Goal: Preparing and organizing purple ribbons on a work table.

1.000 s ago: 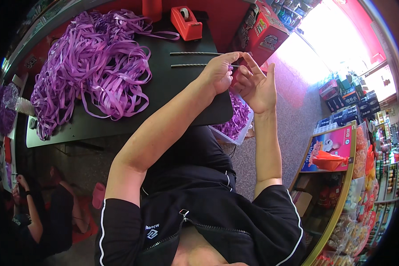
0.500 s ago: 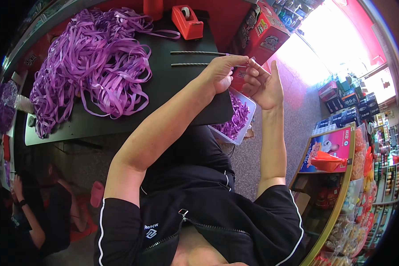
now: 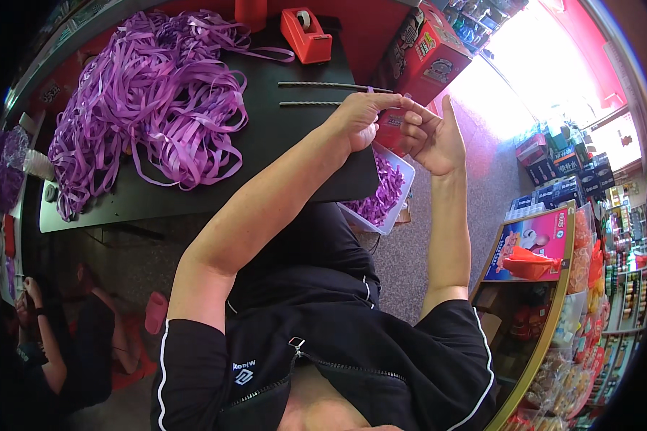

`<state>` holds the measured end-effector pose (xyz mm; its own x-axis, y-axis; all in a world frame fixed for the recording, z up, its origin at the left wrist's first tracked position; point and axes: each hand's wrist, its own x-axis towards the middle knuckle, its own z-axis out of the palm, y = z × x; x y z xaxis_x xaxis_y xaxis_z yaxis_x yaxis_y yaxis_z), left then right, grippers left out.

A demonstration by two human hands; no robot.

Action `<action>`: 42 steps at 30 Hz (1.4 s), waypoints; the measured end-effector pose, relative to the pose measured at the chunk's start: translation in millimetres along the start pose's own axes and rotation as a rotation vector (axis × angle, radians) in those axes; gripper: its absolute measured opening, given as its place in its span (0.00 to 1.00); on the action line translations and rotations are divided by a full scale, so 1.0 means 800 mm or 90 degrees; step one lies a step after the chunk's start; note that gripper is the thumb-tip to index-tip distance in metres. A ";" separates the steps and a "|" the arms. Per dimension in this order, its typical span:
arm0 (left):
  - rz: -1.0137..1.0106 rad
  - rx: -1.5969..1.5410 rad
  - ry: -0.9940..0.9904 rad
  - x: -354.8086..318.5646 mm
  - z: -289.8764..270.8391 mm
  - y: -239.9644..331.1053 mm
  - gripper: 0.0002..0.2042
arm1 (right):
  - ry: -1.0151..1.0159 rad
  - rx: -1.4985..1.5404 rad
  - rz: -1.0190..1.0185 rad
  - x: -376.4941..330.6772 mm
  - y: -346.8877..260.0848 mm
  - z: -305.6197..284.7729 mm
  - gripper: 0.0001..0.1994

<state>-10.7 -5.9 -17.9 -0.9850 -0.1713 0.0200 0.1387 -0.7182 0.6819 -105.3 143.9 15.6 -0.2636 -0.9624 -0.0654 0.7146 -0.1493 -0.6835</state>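
Note:
My left hand (image 3: 359,122) reaches past the table's right edge, its index finger extended and its other fingers curled in. Its fingertips meet those of my right hand (image 3: 436,142), whose thumb stands up apart while the other fingers bend inward. Whatever lies between the fingertips is too small or hidden to make out. Two thin twisted metal rods (image 3: 309,103) lie side by side and stick out past the table edge, passing behind my left hand. A small purple band (image 3: 370,90) sits round the farther rod. Below the hands stands a white plastic bin (image 3: 407,188) holding short purple ribbon pieces (image 3: 381,194).
A large heap of purple ribbon (image 3: 158,100) covers the left of the black table (image 3: 287,161). An orange tape dispenser (image 3: 306,36) stands at its back. Beyond are a red carton (image 3: 431,54) and, to the right, a display case (image 3: 532,287). Another person (image 3: 47,345) sits lower left.
My right hand has shifted slightly right, and its fingertips still meet those of my left hand. The rods and the ribbon heap stay put. The other person's hands have moved a little.

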 end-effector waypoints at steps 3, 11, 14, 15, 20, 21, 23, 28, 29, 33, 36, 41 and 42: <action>-0.014 0.023 0.048 0.001 0.002 0.001 0.16 | 0.029 -0.070 -0.019 0.001 0.001 0.001 0.39; -0.023 0.013 0.040 0.001 0.003 0.000 0.17 | 0.159 -0.312 -0.141 0.000 0.016 0.010 0.39; -0.020 0.029 0.030 0.003 -0.001 -0.004 0.15 | 0.185 -0.408 -0.200 -0.004 0.022 0.011 0.38; -0.009 0.038 0.014 0.006 -0.006 -0.005 0.14 | 0.180 -0.441 -0.226 -0.005 0.023 0.013 0.38; -0.002 -0.007 -0.022 0.007 -0.007 -0.012 0.15 | 0.050 -0.477 -0.231 -0.005 0.030 0.023 0.37; -0.005 -0.028 0.061 -0.002 0.007 -0.003 0.16 | 0.082 -0.417 -0.226 -0.003 0.024 0.025 0.36; -0.019 0.005 0.069 -0.002 0.013 0.001 0.19 | 0.058 -0.324 -0.203 -0.005 0.005 0.017 0.31; -0.030 -0.080 0.039 -0.002 0.005 0.005 0.25 | -0.052 0.016 -0.110 -0.009 -0.014 -0.003 0.18; -0.027 -0.115 0.042 0.001 0.001 0.004 0.24 | -0.067 0.066 -0.092 -0.008 -0.017 -0.009 0.16; -0.036 -0.155 0.045 -0.004 0.003 0.010 0.23 | -0.079 0.094 -0.075 -0.007 -0.023 -0.029 0.13; -0.068 -0.175 0.089 -0.004 0.013 0.015 0.24 | -0.044 0.084 -0.052 -0.001 -0.029 -0.042 0.14; -0.122 -0.087 0.193 0.016 0.013 0.024 0.18 | 0.181 -0.123 -0.080 0.002 -0.036 -0.048 0.15; -0.126 -0.070 0.213 0.013 0.018 0.024 0.17 | 0.187 -0.129 -0.075 0.003 -0.037 -0.044 0.13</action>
<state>-20.0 -12.3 5.8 -0.9086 -0.2191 -0.3557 -0.0228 -0.8241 0.5659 -150.0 154.4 10.4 -0.5328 -0.8303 -0.1636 0.5335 -0.1795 -0.8265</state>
